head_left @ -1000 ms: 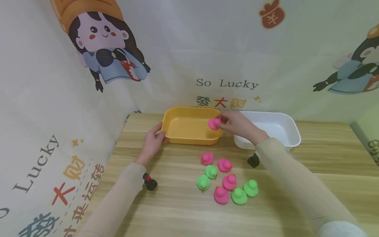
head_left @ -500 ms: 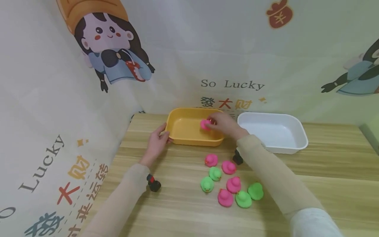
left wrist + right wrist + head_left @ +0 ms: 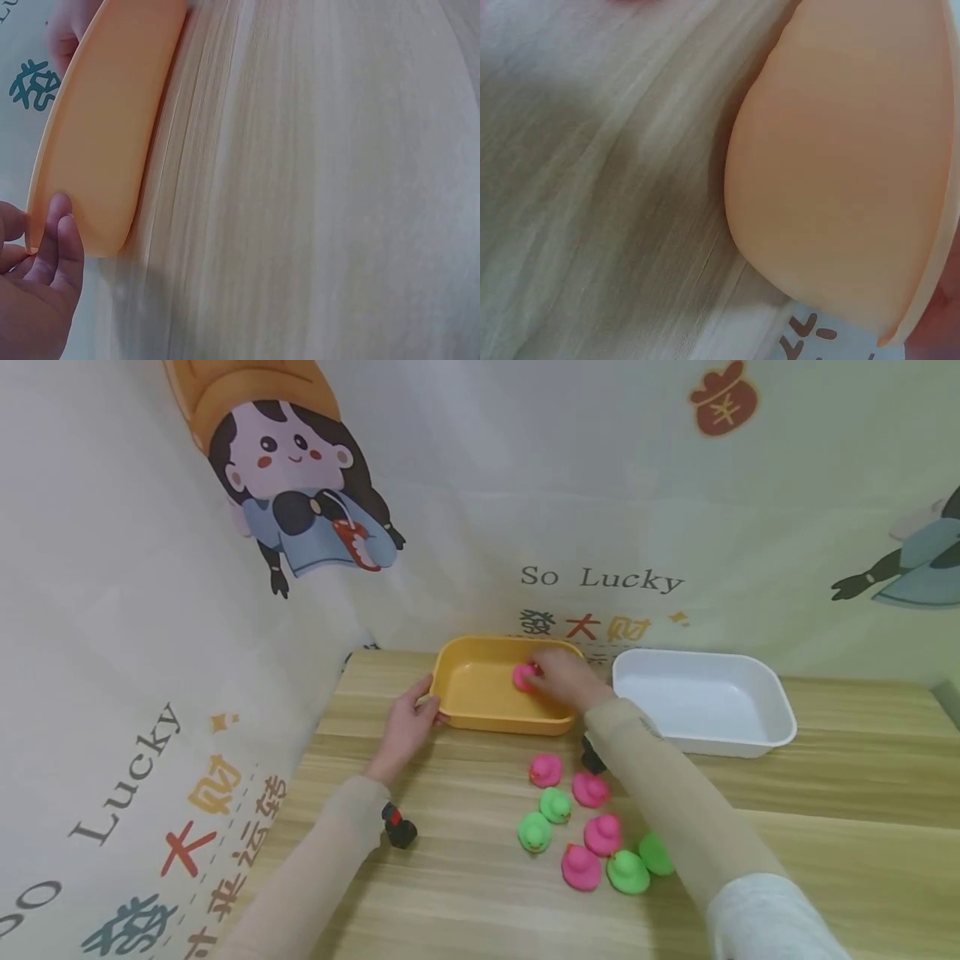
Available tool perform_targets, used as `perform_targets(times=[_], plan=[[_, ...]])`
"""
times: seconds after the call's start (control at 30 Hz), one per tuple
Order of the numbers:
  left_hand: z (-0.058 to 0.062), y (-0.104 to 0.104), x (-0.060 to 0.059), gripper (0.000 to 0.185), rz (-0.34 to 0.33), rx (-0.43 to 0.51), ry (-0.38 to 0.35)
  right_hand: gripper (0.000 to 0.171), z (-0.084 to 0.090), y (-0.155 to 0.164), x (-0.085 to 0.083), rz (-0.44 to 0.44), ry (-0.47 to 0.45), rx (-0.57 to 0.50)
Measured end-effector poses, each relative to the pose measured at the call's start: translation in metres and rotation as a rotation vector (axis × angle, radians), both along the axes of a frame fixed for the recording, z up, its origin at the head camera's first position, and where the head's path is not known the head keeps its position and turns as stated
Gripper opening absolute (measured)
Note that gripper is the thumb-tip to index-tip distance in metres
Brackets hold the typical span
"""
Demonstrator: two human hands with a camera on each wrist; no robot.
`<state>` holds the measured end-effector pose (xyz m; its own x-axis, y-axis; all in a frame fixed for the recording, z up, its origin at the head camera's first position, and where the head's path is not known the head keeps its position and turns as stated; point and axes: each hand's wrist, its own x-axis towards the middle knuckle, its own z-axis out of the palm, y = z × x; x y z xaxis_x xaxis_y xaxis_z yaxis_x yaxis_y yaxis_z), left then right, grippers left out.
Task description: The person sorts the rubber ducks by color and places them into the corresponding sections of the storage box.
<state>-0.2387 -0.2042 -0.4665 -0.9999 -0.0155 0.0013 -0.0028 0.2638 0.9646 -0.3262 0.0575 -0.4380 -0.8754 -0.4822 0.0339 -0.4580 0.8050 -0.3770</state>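
The yellow plastic basin (image 3: 495, 724) stands at the back of the table, below the printed cloth. My left hand (image 3: 408, 724) grips its left end, and in the left wrist view the fingers (image 3: 69, 247) lie against its outer wall near the rim. Inside the basin, my right hand (image 3: 564, 678) pinches a pink toy duck (image 3: 524, 677) low over the floor. Part of that duck is hidden behind the fingers. The basin's outer wall (image 3: 840, 165) fills much of the right wrist view, with a bit of the right hand behind its rim.
To the right stands a white basin (image 3: 705, 747). In front are several pink ducks (image 3: 582, 867) and several green ducks (image 3: 535, 832), one green duck (image 3: 657, 853) partly covered by the right sleeve. A patterned cloth (image 3: 465, 510) hangs behind the wooden table (image 3: 480, 893).
My right hand has carried the pink duck from over the basin's right rim leftward and down into the yellow basin. The left hand keeps its grip. The whole view has shifted slightly.
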Motion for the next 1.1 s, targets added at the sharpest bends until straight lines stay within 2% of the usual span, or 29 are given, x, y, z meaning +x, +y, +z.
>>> perform_targets(times=[0.13, 0.3, 0.53, 0.73, 1.1], plan=[[0.0, 0.006, 0.002, 0.049, 0.0, -0.031, 0.006, 0.017, -0.001, 0.004, 0.0, -0.027, -0.008, 0.037], [-0.002, 0.01, 0.001, 0.048, 0.003, -0.021, 0.009, 0.019, -0.002, 0.009, 0.0, -0.037, -0.012, 0.064], [-0.006, 0.012, 0.0, 0.049, -0.001, 0.0, 0.017, 0.019, 0.002, 0.018, 0.001, -0.039, -0.032, 0.019], [-0.006, 0.009, 0.0, 0.048, 0.007, -0.025, 0.028, 0.025, 0.017, 0.031, 0.006, -0.003, -0.03, -0.034], [-0.004, 0.005, -0.003, 0.049, 0.013, -0.062, 0.032, 0.025, 0.044, 0.064, 0.041, 0.067, 0.046, -0.086]])
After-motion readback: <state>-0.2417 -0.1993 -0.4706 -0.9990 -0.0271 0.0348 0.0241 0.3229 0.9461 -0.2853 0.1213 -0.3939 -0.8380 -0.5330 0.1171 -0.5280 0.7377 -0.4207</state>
